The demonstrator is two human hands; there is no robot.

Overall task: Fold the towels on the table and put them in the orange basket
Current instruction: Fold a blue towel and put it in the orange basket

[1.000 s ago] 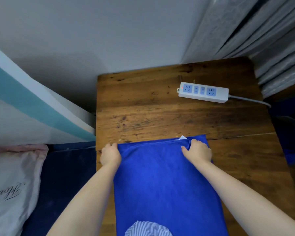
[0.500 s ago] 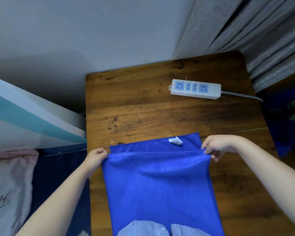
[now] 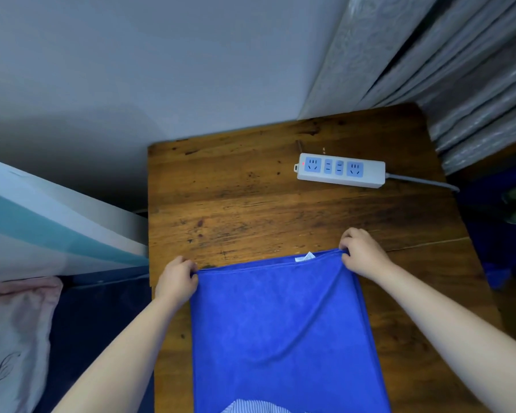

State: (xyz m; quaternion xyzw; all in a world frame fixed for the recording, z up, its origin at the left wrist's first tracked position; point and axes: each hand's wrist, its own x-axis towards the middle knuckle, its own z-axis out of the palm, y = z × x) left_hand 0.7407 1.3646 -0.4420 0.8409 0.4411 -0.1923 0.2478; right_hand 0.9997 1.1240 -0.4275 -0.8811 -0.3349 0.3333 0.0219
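Note:
A blue towel point(image 3: 280, 329) lies on the near part of the wooden table point(image 3: 251, 204), running from the table's middle toward me. My left hand point(image 3: 175, 280) pinches its far left corner. My right hand point(image 3: 362, 254) pinches the far right corner, and a fold line runs down from it. A small white label point(image 3: 304, 257) peeks out at the far edge. No orange basket is in view.
A white power strip point(image 3: 341, 172) with blue sockets lies at the table's far right, its cable point(image 3: 423, 181) running off the right edge. A wall stands behind, curtains point(image 3: 459, 70) at the right, a pink pillow point(image 3: 9, 338) low at the left.
The upper layer of the towel was pulled back toward me half a second ago. Both hands have since carried it away from me over the lower layer, nearly covering the label.

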